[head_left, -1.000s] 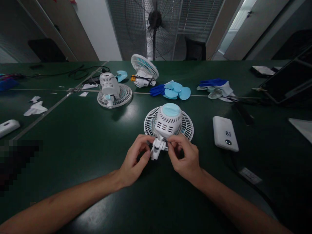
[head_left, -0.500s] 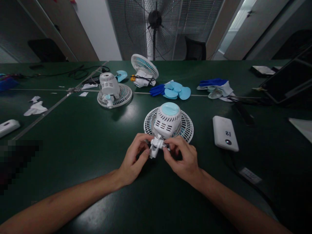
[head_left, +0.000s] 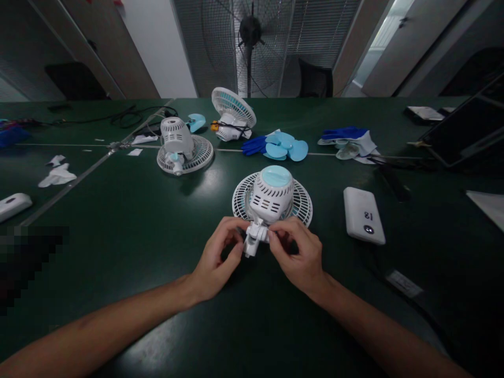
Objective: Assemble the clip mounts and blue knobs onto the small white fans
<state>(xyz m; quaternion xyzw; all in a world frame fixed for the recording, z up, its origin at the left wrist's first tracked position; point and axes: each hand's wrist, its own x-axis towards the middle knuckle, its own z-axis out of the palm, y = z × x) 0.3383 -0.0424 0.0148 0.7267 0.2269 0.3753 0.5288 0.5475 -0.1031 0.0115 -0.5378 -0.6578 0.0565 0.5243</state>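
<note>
As hands (head_left: 301, 254) pinch, wht fan bracket (head_left: 256, 232) btwn

Office-like workroom, green table (head_left: 129, 252), window blinds (head_left: 325, 31), black chair (head_left: 315, 79), loose fan blades (head_left: 286, 146)

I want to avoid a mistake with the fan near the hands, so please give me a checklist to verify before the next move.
1. Fan lying grille-down on the table: ok.
2. Left hand at the white bracket: ok, fingertips at its left side.
3. Right hand at the bracket: ok, thumb and finger at its right side.
4. Small part between the fingertips: cannot tell, too small and partly hidden.
5. Loose blue fan blade away from both hands: ok, beyond the fan.
</note>
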